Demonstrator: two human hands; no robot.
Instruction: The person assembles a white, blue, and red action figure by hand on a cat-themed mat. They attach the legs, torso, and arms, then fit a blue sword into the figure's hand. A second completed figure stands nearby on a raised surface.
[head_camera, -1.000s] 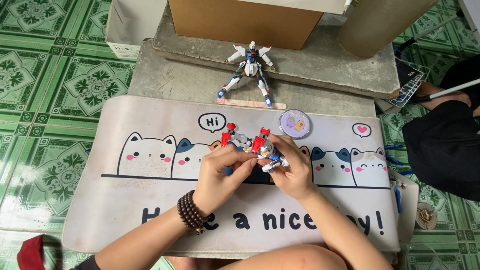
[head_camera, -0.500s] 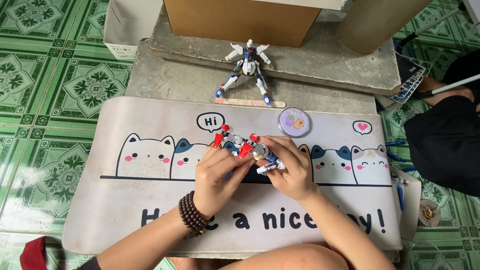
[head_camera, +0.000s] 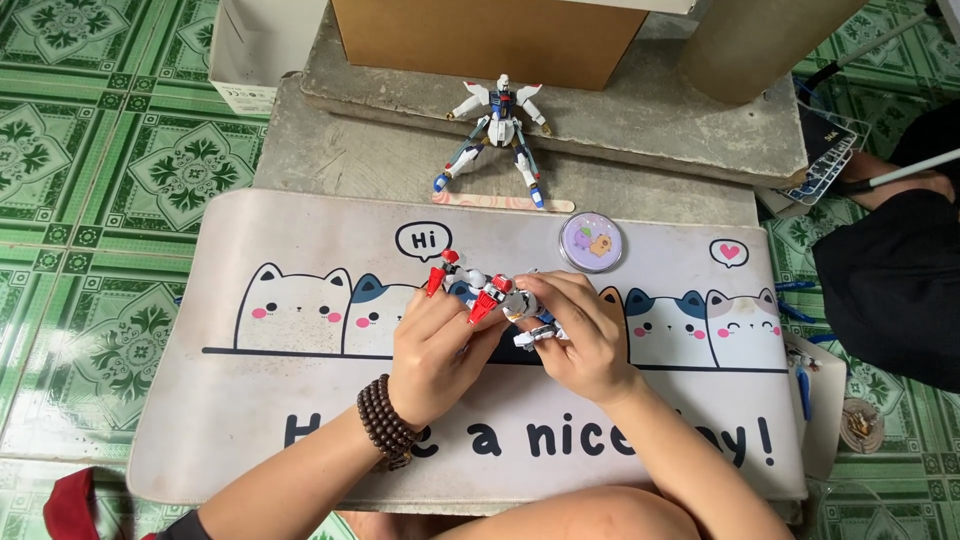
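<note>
left hand (head_camera: 437, 352) gripped toy (head_camera: 487, 296) | right hand (head_camera: 577, 338) clasped it too | over mat (head_camera: 300, 420) | figure (head_camera: 496, 135) at 12 o'clock

Both forearms bare, no sleeves visible. Left hand (head_camera: 432, 352): wrist wears bracelet (head_camera: 387, 422) of dark brown round wooden beads, wound in double row. Right hand (head_camera: 580, 335): no rings, no watch, wrist bare. Fingers (head_camera: 540, 290) ungloved, nails short.

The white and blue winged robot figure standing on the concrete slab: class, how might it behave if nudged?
The white and blue winged robot figure looks light and thin-limbed, so probably fragile. Standing on narrow splayed feet, it seems apt to tip. Its joints may flex rather than stay stiff.
</note>
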